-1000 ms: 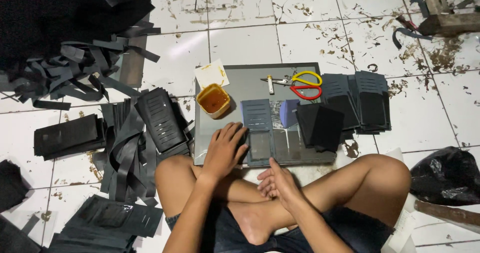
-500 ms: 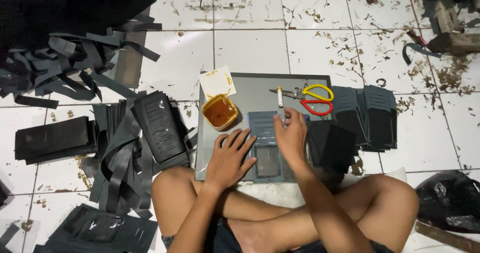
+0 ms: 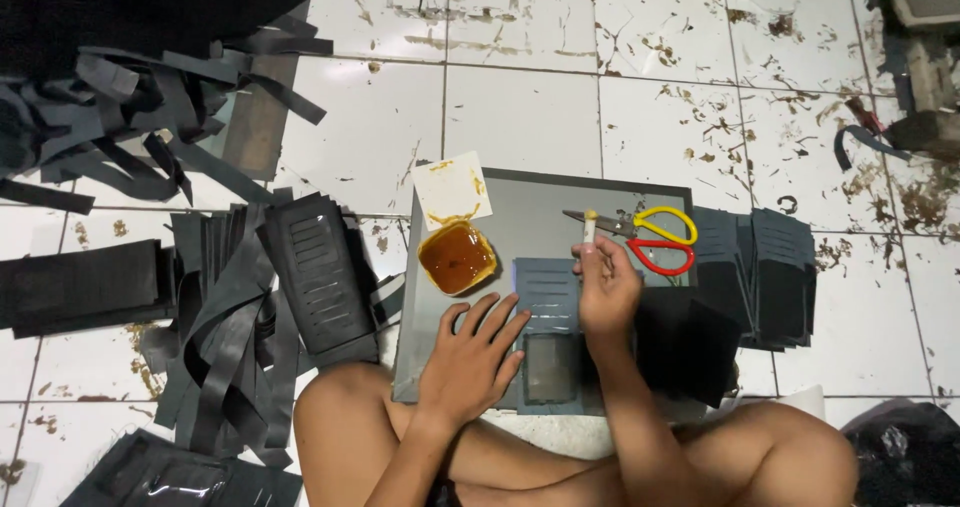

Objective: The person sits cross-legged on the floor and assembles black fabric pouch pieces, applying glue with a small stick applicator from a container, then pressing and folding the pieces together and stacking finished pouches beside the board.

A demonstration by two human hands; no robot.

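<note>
Right hand (image 3: 606,292) pinched shut on small white brush stick (image 3: 589,229), tip up, raised just above grey wallet panel (image 3: 548,292). Left hand (image 3: 476,359) flat, fingers spread, pressing on grey work board (image 3: 520,217) at panel's left edge, gripping nothing. Panel lying mid-board, slotted part up top, window pocket (image 3: 552,367) below, between the two hands.

Likely step: loading brush with glue. To do well: keep left palm down so panel stays put, dip only the tip in orange glue tub (image 3: 456,258) just left of panel, wipe excess on tub rim, spread thin along edges, keep drips off slots.

Further out: white card (image 3: 452,189) smeared with glue behind tub; yellow-and-red scissors (image 3: 655,242) just right of brush; stack of dark cut pieces (image 3: 760,277) at board's right edge; black strips (image 3: 230,337) and slotted black panel (image 3: 320,277) on tiled floor left.

Versus a second ago: right hand up from lap to brush, stick off board and in fingers. Left hand about same spot on board. View shifted slightly.
</note>
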